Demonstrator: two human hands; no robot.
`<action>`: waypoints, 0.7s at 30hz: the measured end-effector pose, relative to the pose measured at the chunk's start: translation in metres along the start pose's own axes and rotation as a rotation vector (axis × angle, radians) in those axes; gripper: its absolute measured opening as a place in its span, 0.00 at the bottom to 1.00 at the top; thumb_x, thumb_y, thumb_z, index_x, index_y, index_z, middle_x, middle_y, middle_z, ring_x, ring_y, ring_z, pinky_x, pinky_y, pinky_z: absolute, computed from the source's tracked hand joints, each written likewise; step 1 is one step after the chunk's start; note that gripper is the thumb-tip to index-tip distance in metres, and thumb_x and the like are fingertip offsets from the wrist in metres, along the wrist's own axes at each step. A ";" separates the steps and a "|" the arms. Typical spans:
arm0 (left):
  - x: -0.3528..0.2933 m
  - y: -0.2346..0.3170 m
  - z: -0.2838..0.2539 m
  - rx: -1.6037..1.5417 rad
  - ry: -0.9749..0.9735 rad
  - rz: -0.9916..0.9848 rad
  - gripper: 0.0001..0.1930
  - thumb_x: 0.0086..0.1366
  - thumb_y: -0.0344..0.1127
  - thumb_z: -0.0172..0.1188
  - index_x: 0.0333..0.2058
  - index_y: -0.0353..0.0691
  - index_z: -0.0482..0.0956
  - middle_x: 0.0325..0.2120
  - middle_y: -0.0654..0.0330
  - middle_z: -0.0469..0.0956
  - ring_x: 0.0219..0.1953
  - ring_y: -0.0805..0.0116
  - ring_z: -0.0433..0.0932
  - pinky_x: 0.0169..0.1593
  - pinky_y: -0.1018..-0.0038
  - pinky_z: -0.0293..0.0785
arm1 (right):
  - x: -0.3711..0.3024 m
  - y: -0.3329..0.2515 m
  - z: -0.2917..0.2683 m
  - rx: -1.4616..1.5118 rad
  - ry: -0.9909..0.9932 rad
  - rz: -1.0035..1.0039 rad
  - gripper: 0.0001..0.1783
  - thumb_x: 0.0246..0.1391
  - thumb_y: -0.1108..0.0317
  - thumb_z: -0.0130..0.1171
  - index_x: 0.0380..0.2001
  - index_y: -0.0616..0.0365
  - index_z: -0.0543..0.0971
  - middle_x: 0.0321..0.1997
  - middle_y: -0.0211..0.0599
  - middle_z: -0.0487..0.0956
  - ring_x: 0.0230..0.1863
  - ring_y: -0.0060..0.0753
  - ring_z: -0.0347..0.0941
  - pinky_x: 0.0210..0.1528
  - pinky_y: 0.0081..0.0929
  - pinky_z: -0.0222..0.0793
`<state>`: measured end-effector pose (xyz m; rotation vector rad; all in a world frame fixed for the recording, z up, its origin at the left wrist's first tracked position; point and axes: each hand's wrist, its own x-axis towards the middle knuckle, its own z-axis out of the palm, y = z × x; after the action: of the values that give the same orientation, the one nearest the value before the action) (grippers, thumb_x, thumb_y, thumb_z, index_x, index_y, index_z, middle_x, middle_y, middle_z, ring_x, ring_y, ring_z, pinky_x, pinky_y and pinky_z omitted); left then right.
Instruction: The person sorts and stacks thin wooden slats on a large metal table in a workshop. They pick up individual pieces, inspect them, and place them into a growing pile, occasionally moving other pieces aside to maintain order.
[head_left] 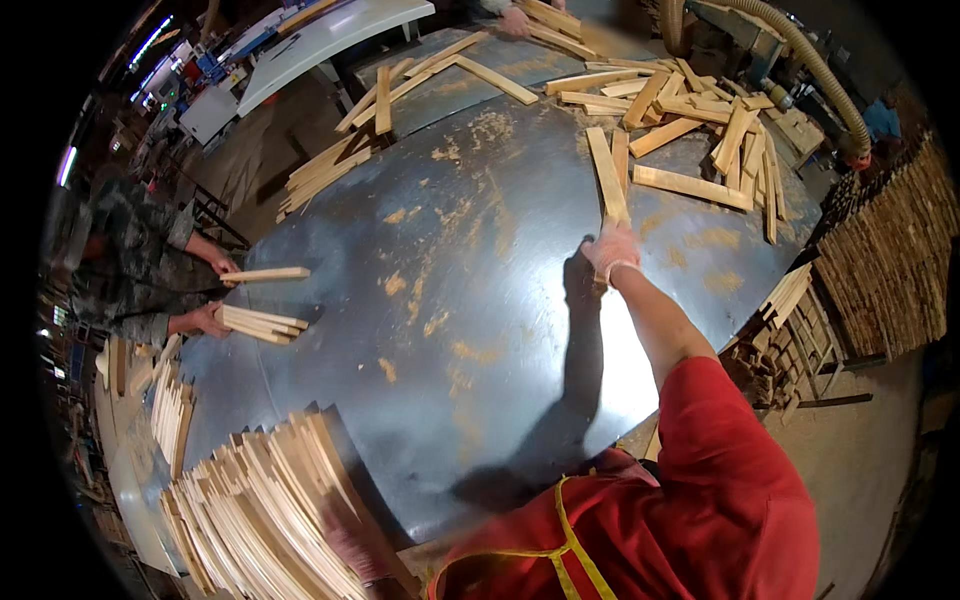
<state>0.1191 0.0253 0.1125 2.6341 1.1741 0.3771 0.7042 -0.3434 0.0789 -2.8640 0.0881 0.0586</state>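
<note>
My right hand (612,250), in a pale glove, stretches out over the metal table (520,330). It is closed around the near end of a light wooden slat (605,170) that points away from me. A second slat (621,160) lies close along its right side. At the lower left, my left hand (350,545) is against the right side of a tightly packed row of slats (265,500) standing on edge. Motion smears its fingers, so their grip is unclear.
A loose heap of slats (700,110) covers the far right of the table; more lie at its far left edge. On the left, a co-worker's hands (212,318) hold several slats. Another person's hand (515,22) is at the far edge. Stacked wood (890,260) stands right.
</note>
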 end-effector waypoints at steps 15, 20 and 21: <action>0.054 0.374 0.181 -1.158 -0.905 -0.153 0.22 0.67 0.31 0.63 0.58 0.37 0.70 0.35 0.68 0.74 0.38 0.79 0.72 0.43 0.74 0.73 | -0.154 0.038 0.020 0.946 -0.671 -0.034 0.53 0.56 0.62 0.67 0.79 0.65 0.51 0.68 0.63 0.73 0.66 0.49 0.72 0.69 0.37 0.66; 0.046 0.344 0.207 -0.479 -0.630 -0.205 0.31 0.62 0.38 0.65 0.64 0.44 0.68 0.47 0.41 0.82 0.50 0.37 0.81 0.53 0.57 0.79 | -0.206 0.057 0.070 1.055 -1.316 -0.222 0.47 0.62 0.64 0.65 0.79 0.61 0.56 0.61 0.47 0.78 0.59 0.38 0.74 0.64 0.28 0.69; 0.034 0.329 0.209 -0.341 -0.569 -0.239 0.32 0.62 0.37 0.63 0.66 0.47 0.67 0.48 0.39 0.82 0.52 0.34 0.80 0.53 0.53 0.79 | -0.191 0.041 0.052 0.883 -1.376 -0.264 0.45 0.63 0.64 0.65 0.78 0.62 0.57 0.60 0.45 0.79 0.59 0.37 0.73 0.63 0.27 0.69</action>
<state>0.4369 -0.1859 0.0233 2.0717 1.0894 -0.1954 0.5097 -0.3580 0.0273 -1.4657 -0.4150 1.4283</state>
